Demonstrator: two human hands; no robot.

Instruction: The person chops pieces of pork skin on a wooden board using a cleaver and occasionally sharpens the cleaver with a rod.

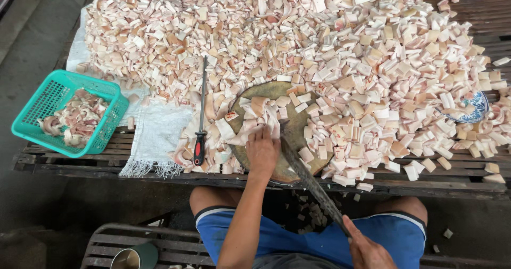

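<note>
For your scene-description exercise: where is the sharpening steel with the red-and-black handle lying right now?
In the head view, the sharpening steel lies left of the round chopping block, pointing away from the person among the cut pieces, right of the white woven cloth.

We are at a rough, open-air food-preparation spot, more a market or backyard butchering stall than a kitchen. Our bench is a low slatted wooden table [468,173] over a bare concrete floor [32,45]. Across it spreads a huge heap of cut pale meat pieces [340,51] on a white woven sack [157,133]. A round chopping block [290,136] sits near us, a sharpening steel [201,114] beside it, and a teal plastic basket [37,120] stands at the left.
</note>
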